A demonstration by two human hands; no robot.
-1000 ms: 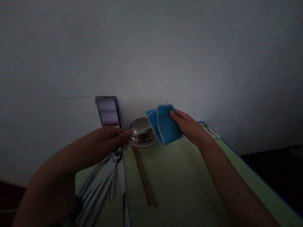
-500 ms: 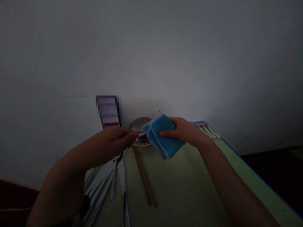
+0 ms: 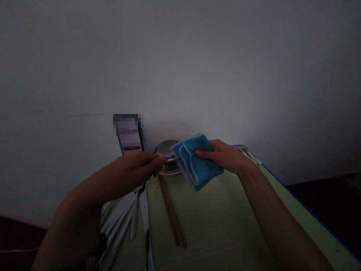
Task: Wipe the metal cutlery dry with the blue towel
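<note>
My left hand (image 3: 143, 162) is pinched shut on a thin metal utensil (image 3: 170, 159), whose free end points right into a folded blue cloth (image 3: 194, 160). My right hand (image 3: 222, 155) is shut on that cloth, thumb on top, and the cloth wraps the utensil's tip. Both hands hover above the far end of a pale green table (image 3: 220, 222). Which kind of utensil it is stays hidden by the cloth and my fingers.
A steel bowl (image 3: 166, 150) stands behind the hands by the wall, next to a propped phone (image 3: 129, 137). Several metal utensils (image 3: 132, 214) lie at the left, wooden chopsticks (image 3: 172, 214) in the middle, pale utensils (image 3: 249, 155) at the far right edge.
My right hand brought the blue cloth left and down onto the tip of the utensil held by my left hand. The left hand rose slightly.
</note>
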